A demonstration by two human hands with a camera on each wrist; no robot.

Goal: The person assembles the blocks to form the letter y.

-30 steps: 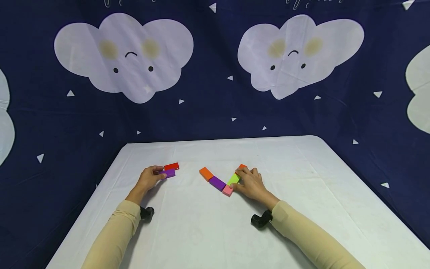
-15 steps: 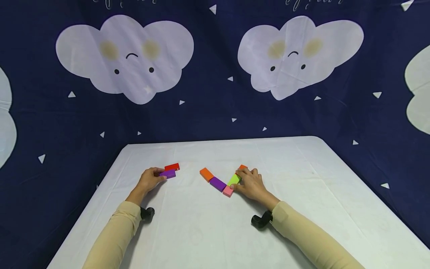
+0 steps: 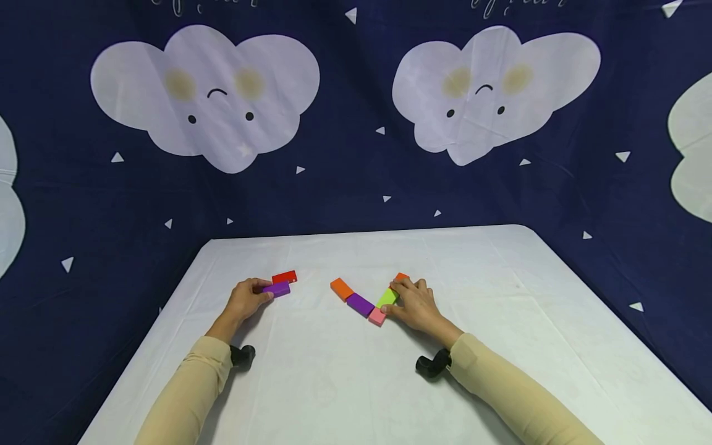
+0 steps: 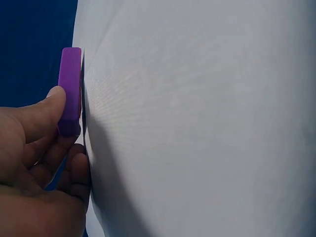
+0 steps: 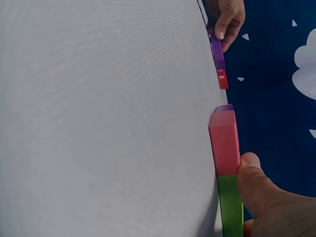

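Note:
In the head view my left hand (image 3: 246, 300) pinches a purple block (image 3: 277, 289) between thumb and fingers, just in front of a red block (image 3: 285, 277). The left wrist view shows the thumb on one face of this purple block (image 4: 70, 89). My right hand (image 3: 416, 304) spans a lime green block (image 3: 387, 297), its thumb where green meets a pink block (image 3: 377, 317) and its fingers by an orange block (image 3: 402, 277), partly hidden. A second purple block (image 3: 360, 305) and another orange block (image 3: 342, 288) continue the row leftward from the pink one, forming a V.
All the blocks lie on a white-covered table (image 3: 334, 383). Behind it hangs a dark blue cloth (image 3: 356, 204) printed with white clouds and triangles. A black wrist camera (image 3: 243, 356) sits at the left cuff, and another black wrist camera (image 3: 434, 363) at the right.
Both hands stay almost in place. The left fingers and thumb shift very slightly on the purple block; the row of blocks at the right hand looks unchanged.

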